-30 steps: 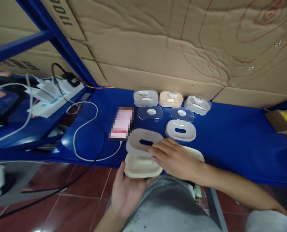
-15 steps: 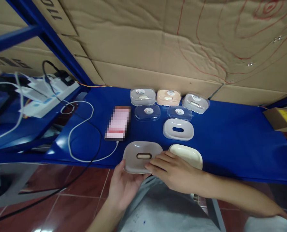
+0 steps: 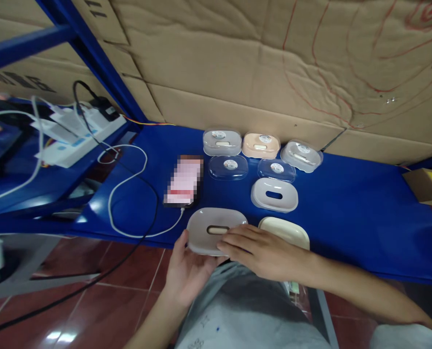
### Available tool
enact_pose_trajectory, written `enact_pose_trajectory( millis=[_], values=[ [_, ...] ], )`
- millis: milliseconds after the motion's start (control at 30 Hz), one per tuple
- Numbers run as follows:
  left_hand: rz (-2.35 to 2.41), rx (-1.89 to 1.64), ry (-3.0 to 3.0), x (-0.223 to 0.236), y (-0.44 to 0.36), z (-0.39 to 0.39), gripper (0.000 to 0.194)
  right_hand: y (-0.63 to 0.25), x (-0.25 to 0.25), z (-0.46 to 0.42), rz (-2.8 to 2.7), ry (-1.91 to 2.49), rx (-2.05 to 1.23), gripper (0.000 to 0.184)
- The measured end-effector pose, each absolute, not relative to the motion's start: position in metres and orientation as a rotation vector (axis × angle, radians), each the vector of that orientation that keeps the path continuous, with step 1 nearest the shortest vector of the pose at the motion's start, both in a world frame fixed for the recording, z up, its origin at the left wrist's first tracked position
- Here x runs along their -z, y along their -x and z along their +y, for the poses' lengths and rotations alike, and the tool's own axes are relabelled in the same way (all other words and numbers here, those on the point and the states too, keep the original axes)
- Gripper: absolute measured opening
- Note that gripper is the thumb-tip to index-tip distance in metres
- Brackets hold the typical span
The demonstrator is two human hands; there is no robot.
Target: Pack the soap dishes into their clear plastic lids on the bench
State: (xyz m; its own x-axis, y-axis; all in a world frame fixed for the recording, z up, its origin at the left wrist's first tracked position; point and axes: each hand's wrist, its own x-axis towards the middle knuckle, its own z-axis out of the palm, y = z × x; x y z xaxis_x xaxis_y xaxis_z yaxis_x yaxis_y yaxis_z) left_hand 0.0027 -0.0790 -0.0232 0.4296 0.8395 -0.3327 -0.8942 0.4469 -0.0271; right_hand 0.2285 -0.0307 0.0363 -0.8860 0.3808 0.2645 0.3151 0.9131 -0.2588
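A grey soap dish (image 3: 201, 230) with an oval slot is held at the front edge of the blue table. My left hand (image 3: 186, 274) grips it from the left and below, thumb at its left rim. Over its right side lie the bent fingers of my right hand (image 3: 257, 249), closed on the rim. Just beyond that hand sits a cream soap dish (image 3: 290, 230), partly hidden by it. Behind stands a pale grey soap dish (image 3: 261, 196) with a dark slot. Two clear lids (image 3: 217, 172) with round stickers lie further back.
Along the back are a lidded grey soap dish (image 3: 214, 145), a lidded peach one (image 3: 252, 150) and another grey one (image 3: 297, 160). A phone (image 3: 183, 182) charges at the left, its white cable (image 3: 110, 203) looping towards a power strip (image 3: 63, 155). A cardboard box (image 3: 424, 189) sits at right.
The view has shifted slightly, so the things on the table appear further right. Both hands keep their hold on the grey soap dish, with little visible movement.
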Motion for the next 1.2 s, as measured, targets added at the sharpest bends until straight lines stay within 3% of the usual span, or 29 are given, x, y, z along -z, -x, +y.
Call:
enact_pose_trajectory(
  millis=[167, 300, 433, 600, 700, 833, 1067, 1200],
  values=[
    [0.235, -1.077, 0.255, 0.028, -0.005, -0.074, 0.058, -0.231, -0.034, -0.024, -2.678, 0.565, -0.542, 0.035],
    [0.218, -1.06, 0.242, 0.03, -0.005, -0.071, 0.056, -0.231, -0.028, -0.026, -2.679, 0.565, -0.548, 0.035],
    [0.194, -1.087, 0.164, 0.03, -0.007, -0.073, 0.067, -0.232, -0.032, -0.029, -2.69, 0.584, -0.608, 0.035],
    [0.174, -1.098, 0.087, 0.032, -0.013, -0.078, 0.052, -0.229, -0.051, 0.008, -2.685, 0.573, -0.74, 0.039],
    [0.165, -1.107, 0.043, 0.034, -0.015, -0.078, 0.052, -0.219, -0.048, 0.058, -2.682, 0.724, -0.509, 0.042],
    [0.151, -1.099, -0.049, 0.034, -0.015, -0.075, 0.061, -0.207, -0.029, 0.112, -2.787, 1.109, -0.273, 0.066],
    [0.173, -1.095, -0.058, 0.03, -0.017, -0.073, 0.055, -0.211, -0.02, 0.127, -2.826, 1.127, -0.437, 0.097],
    [0.213, -1.097, 0.014, 0.028, -0.018, -0.072, 0.051, -0.213, -0.03, 0.119, -2.75, 1.144, -0.536, 0.091]
  ],
)
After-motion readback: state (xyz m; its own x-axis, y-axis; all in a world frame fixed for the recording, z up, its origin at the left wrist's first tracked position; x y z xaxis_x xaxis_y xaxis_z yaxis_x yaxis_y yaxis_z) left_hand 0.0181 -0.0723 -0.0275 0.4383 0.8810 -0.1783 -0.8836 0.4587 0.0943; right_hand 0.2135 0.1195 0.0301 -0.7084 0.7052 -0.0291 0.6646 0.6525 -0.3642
